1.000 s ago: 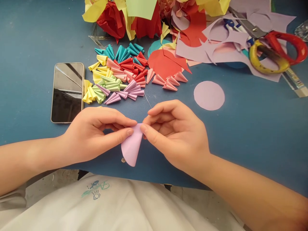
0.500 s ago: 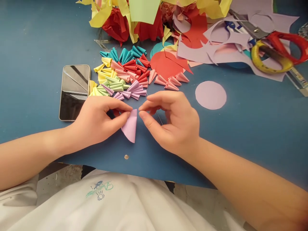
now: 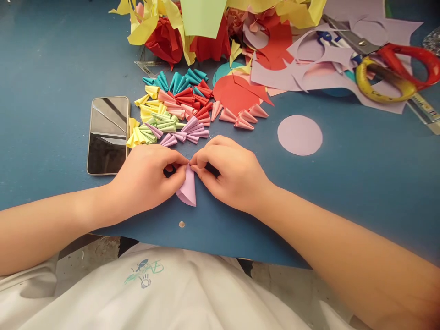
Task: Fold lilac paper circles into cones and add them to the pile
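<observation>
My left hand [image 3: 147, 178] and my right hand [image 3: 230, 174] meet near the front edge of the blue table [image 3: 360, 192]. Both pinch a folded lilac paper piece [image 3: 188, 190], a narrow cone shape with its point up between my fingertips. Its rounded end rests on the table. Just behind my hands lies a pile of small rolled paper cones [image 3: 178, 112] in teal, red, yellow, green, pink and lilac. A flat lilac paper circle [image 3: 299, 134] lies to the right of my right hand.
A phone [image 3: 108, 134] lies screen up at the left. Paper scraps [image 3: 240, 27] in red, yellow and lilac fill the back. Scissors [image 3: 392, 68] with red and yellow handles and a ruler [image 3: 426, 112] sit at the back right. A small metal stud [image 3: 181, 224] marks the front edge.
The lilac piece has been folded narrower, from a half circle to a slim cone. My right hand let go for a moment, then closed on it again beside the left.
</observation>
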Available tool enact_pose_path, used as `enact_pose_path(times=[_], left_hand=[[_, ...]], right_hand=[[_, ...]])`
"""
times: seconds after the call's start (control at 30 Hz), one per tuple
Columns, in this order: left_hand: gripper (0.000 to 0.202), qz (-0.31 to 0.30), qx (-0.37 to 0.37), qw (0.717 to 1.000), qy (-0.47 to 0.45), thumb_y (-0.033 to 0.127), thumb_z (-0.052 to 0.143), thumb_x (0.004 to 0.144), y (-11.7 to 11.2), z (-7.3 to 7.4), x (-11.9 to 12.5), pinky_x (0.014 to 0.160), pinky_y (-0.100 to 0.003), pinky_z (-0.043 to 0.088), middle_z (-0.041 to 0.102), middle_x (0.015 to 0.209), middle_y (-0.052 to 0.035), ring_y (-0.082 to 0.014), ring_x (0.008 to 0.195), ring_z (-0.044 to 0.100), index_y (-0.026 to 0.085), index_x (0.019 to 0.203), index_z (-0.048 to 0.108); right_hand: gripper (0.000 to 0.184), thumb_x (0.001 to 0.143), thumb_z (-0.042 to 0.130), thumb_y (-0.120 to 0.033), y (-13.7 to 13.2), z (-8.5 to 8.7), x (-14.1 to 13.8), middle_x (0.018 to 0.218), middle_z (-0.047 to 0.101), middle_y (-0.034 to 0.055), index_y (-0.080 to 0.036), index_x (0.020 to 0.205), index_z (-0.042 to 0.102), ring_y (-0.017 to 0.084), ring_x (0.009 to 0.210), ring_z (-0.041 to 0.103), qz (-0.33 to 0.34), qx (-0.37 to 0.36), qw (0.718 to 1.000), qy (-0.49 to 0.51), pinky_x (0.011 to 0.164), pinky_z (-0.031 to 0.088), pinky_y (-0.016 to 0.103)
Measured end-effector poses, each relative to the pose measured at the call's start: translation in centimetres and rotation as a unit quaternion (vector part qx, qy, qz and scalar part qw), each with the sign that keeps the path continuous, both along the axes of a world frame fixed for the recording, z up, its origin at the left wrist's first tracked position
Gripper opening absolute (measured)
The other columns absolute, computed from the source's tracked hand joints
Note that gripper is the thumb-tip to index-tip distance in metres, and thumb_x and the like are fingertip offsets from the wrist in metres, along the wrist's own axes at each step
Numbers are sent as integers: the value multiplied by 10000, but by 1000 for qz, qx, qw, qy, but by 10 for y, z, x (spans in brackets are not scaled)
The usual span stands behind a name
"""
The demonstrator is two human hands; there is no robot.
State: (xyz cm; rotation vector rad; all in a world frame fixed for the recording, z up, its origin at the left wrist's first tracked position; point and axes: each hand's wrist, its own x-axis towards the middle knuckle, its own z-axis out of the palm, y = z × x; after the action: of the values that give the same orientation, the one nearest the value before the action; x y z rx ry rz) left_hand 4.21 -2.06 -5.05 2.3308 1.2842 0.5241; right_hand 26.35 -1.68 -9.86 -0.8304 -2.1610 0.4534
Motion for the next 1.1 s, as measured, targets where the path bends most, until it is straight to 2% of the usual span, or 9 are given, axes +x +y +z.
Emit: enact_pose_path(times=[0.17,0.27,0.4,0.57,0.73,0.93,0.97,1.03,1.1], left_hand=[[210,-11,17,1000,22,223,648,975,1,0,-1,718,-305,490,786,786,-16,-183,736,702,181,966,854],[225,-18,31,998,49,238,629,1001,2,1,-3,750,-328,489,769,837,-44,-211,814,711,160,983,839],[230,-15,6,997,77,253,612,1020,1,4,-3,769,-367,460,754,900,-55,-251,917,722,179,1001,828],[249,-18,-9,996,89,272,592,1034,1,7,-3,772,-394,407,743,888,-43,-267,939,710,198,970,821],[251,-19,-20,995,99,284,588,1036,2,6,-3,796,-409,383,749,900,-37,-265,923,699,204,987,820],[245,-22,-10,995,99,304,594,1053,2,3,-5,817,-419,379,769,925,-31,-278,971,720,213,1005,816],[241,-22,-6,995,99,303,598,1056,2,3,-5,820,-421,381,772,930,-32,-282,983,723,212,1011,816],[232,-24,-2,995,99,295,604,1058,1,2,-6,828,-426,393,779,941,-36,-288,999,728,209,1025,818],[233,-29,-6,995,97,281,600,1061,1,2,-6,830,-424,417,786,955,-45,-287,995,730,203,1042,819]], right_hand=[[222,1000,562,-66,-1,-1,-3,859,773,48,-240,862,575,233,839,621,-10,23,999,-34,769,546,372],[222,1018,567,-74,-3,-1,-6,825,766,50,-221,854,599,235,828,613,-24,46,997,-49,760,532,378],[270,1022,538,-50,-6,2,-7,806,768,42,-217,827,623,232,832,626,-43,73,993,-81,707,469,372],[254,1029,556,-53,-9,12,-4,785,734,24,-194,851,672,219,835,620,-23,97,983,-156,675,393,368],[219,1027,569,-65,-15,23,-3,869,739,47,-178,887,694,234,896,632,-10,116,967,-226,686,349,383],[27,1022,663,-170,-23,35,3,1143,791,111,-170,1023,689,293,1059,685,24,46,965,-258,760,381,407],[67,1007,706,-203,-24,37,5,1201,788,124,-164,1058,687,309,1087,689,28,31,964,-263,779,395,415],[282,953,820,-321,-26,37,8,1288,772,149,-147,1127,683,341,1125,689,36,4,963,-267,821,432,438],[530,902,872,-534,-28,34,10,1310,761,182,-121,1171,677,370,1140,686,43,0,969,-243,860,475,474]])
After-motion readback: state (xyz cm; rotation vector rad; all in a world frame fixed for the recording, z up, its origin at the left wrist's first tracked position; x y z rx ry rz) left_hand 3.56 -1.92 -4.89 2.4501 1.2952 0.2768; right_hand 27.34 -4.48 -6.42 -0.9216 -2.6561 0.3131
